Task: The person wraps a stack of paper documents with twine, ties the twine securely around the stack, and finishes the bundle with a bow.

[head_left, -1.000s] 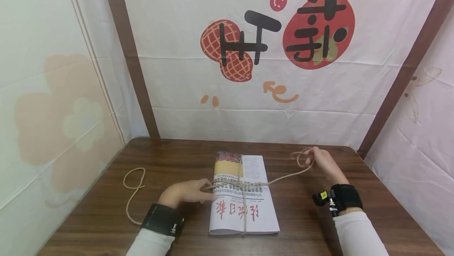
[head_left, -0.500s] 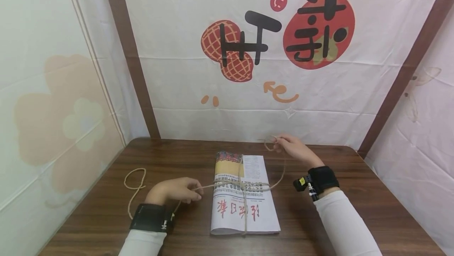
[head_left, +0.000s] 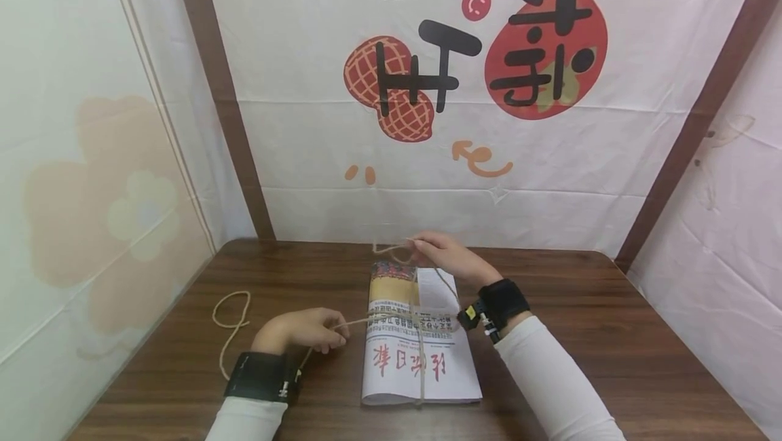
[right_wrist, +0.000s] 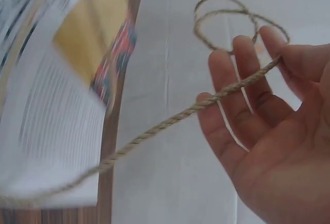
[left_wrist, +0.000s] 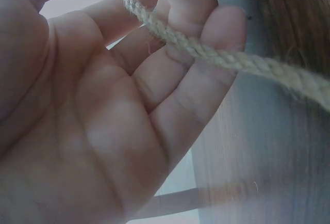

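Observation:
A folded stack of newspapers (head_left: 397,353) lies on the table, with twine (head_left: 421,366) running lengthwise and crosswise over it. Left of the stack, my left hand (head_left: 305,330) pinches one strand, which runs taut to the crossing. In the left wrist view that twine (left_wrist: 227,58) passes over curled fingers (left_wrist: 180,100). Above the stack's far end my right hand (head_left: 449,254) pinches the other length between thumb and index finger. The right wrist view shows this twine (right_wrist: 165,123) crossing the fingers, its free end looped beyond the fingertips.
A loose tail of twine (head_left: 229,332) curls on the wooden table (head_left: 611,359) at the left. Behind the table's far edge hangs a printed white cloth (head_left: 305,156), with more cloth at both sides. Black camera straps (head_left: 504,302) circle the wrists.
My right hand has swept left from the table's far right to over the newspapers' far end, carrying its twine. My left hand first drew left, away from the stack, then stayed there.

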